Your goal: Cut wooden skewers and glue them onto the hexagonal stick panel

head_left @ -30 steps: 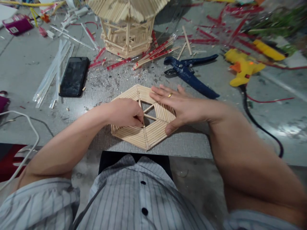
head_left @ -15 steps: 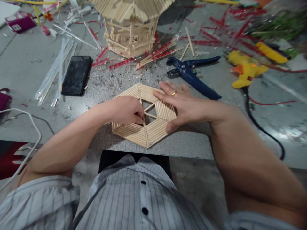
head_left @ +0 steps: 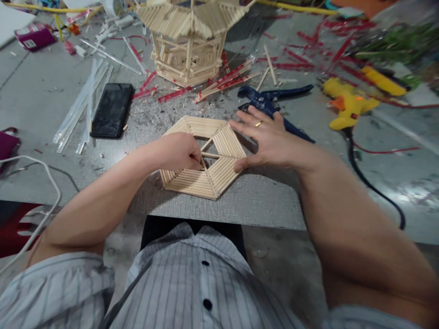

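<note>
A flat hexagonal panel of wooden sticks (head_left: 212, 173) lies near the front edge of the grey table (head_left: 267, 201). My left hand (head_left: 178, 153) rests on its left side, fingers pinched on a thin stick at the open centre. My right hand (head_left: 267, 137) is open with fingers spread, a ring on one finger. Its thumb touches the panel's right edge and its fingers hover over the blue cutter (head_left: 274, 98).
A stick-built pavilion model (head_left: 188, 41) stands behind the panel. A black phone (head_left: 111, 111) and clear glue sticks (head_left: 80, 107) lie at left. A yellow glue gun (head_left: 346, 103) with a black cord (head_left: 370, 183) lies at right. Red-wrapped sticks (head_left: 222, 77) are scattered about.
My right hand has lifted off the panel and moved right and back, toward the blue cutter. My left hand stays pinched at the panel's centre. The view has shifted slightly.
</note>
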`<action>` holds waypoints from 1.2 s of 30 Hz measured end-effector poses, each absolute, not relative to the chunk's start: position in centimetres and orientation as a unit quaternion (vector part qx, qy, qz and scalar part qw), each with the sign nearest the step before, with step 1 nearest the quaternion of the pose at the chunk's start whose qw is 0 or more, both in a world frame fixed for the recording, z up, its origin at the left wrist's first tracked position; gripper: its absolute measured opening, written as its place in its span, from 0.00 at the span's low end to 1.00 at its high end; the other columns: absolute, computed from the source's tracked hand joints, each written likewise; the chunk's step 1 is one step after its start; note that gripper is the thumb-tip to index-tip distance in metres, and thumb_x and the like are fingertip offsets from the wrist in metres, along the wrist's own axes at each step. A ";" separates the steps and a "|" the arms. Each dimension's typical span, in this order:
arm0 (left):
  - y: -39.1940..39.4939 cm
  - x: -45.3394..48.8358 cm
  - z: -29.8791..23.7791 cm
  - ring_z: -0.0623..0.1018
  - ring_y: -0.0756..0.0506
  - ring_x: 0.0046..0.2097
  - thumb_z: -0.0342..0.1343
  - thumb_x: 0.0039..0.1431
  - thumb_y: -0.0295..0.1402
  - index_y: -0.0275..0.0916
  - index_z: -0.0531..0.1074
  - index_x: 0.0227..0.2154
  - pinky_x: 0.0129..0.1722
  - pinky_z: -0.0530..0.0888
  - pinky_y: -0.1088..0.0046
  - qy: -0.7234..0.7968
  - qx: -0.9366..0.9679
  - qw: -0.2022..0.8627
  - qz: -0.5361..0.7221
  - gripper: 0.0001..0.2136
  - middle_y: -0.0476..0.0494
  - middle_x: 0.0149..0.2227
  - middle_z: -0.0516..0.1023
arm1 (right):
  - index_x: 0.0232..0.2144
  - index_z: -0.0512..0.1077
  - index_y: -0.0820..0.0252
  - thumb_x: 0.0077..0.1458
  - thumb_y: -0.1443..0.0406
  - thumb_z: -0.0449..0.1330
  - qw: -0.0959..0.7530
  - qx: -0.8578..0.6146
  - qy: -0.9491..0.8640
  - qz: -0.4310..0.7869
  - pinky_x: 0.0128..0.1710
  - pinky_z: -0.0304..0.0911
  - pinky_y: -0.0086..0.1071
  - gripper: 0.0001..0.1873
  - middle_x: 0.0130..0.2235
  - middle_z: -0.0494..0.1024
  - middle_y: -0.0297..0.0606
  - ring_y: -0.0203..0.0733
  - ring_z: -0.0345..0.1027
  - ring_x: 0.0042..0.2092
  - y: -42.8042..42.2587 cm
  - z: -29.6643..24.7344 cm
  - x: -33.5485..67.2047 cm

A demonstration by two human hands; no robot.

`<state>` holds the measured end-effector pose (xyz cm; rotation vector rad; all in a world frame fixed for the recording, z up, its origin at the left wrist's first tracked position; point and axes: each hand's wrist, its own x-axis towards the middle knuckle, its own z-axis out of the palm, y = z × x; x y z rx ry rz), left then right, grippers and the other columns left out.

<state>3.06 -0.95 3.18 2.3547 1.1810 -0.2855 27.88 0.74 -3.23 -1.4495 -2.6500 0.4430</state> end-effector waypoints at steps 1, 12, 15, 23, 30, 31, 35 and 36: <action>-1.0 3.1 3.2 0.68 0.54 0.24 0.57 0.51 0.33 0.42 0.81 0.28 0.28 0.60 0.75 0.435 0.860 0.246 -0.103 0.07 0.53 0.22 0.77 | 0.67 0.45 0.46 0.39 0.41 0.65 0.041 -0.478 -0.865 0.146 0.59 0.30 0.71 0.59 0.69 0.44 0.44 0.71 0.32 0.68 0.7 -3.2 27.9; -0.9 2.9 3.0 0.69 0.54 0.27 0.58 0.51 0.33 0.40 0.82 0.31 0.33 0.61 0.77 0.450 0.838 0.296 -0.087 0.08 0.52 0.25 0.78 | 0.67 0.46 0.47 0.41 0.43 0.64 0.018 -0.478 -0.865 0.153 0.60 0.33 0.70 0.56 0.69 0.44 0.43 0.68 0.32 0.68 0.8 -3.0 27.9; -0.9 2.9 2.8 0.69 0.54 0.27 0.58 0.51 0.32 0.41 0.82 0.31 0.32 0.60 0.76 0.451 0.837 0.301 -0.081 0.08 0.52 0.25 0.78 | 0.67 0.46 0.48 0.42 0.43 0.64 0.017 -0.474 -0.867 0.153 0.59 0.33 0.70 0.56 0.69 0.45 0.44 0.68 0.32 0.68 0.9 -3.0 27.9; -1.0 3.1 2.9 0.65 0.54 0.23 0.60 0.49 0.32 0.42 0.82 0.27 0.30 0.59 0.76 0.469 0.832 0.288 -0.074 0.05 0.54 0.19 0.73 | 0.67 0.44 0.48 0.41 0.42 0.64 0.008 -0.478 -0.866 0.149 0.59 0.35 0.70 0.57 0.69 0.45 0.44 0.68 0.32 0.68 1.0 -3.1 27.9; -1.0 3.0 2.6 0.65 0.54 0.22 0.60 0.49 0.33 0.42 0.82 0.26 0.29 0.58 0.75 0.468 0.833 0.285 -0.076 0.06 0.53 0.19 0.73 | 0.67 0.47 0.47 0.40 0.41 0.64 0.012 -0.481 -0.863 0.151 0.59 0.35 0.70 0.56 0.69 0.47 0.43 0.68 0.32 0.68 0.9 -2.9 27.7; -0.9 2.9 2.6 0.66 0.54 0.23 0.59 0.50 0.34 0.42 0.82 0.27 0.29 0.58 0.75 0.465 0.835 0.283 -0.080 0.06 0.52 0.20 0.74 | 0.67 0.48 0.48 0.40 0.41 0.64 0.009 -0.487 -0.861 0.149 0.60 0.35 0.69 0.57 0.69 0.47 0.44 0.68 0.33 0.68 0.8 -2.7 27.5; -0.8 3.0 2.9 0.70 0.52 0.27 0.56 0.53 0.36 0.42 0.82 0.30 0.29 0.60 0.75 0.449 0.847 0.259 -0.118 0.10 0.49 0.26 0.79 | 0.66 0.53 0.52 0.40 0.40 0.64 0.016 -0.509 -0.852 0.121 0.60 0.32 0.69 0.55 0.68 0.49 0.46 0.67 0.34 0.68 0.7 -2.1 26.9; -0.8 3.0 2.9 0.71 0.51 0.28 0.54 0.54 0.36 0.42 0.81 0.32 0.29 0.60 0.75 0.447 0.849 0.250 -0.127 0.11 0.48 0.28 0.80 | 0.65 0.54 0.53 0.40 0.40 0.63 0.022 -0.515 -0.850 0.112 0.60 0.32 0.69 0.54 0.68 0.49 0.47 0.67 0.34 0.68 0.7 -2.1 26.8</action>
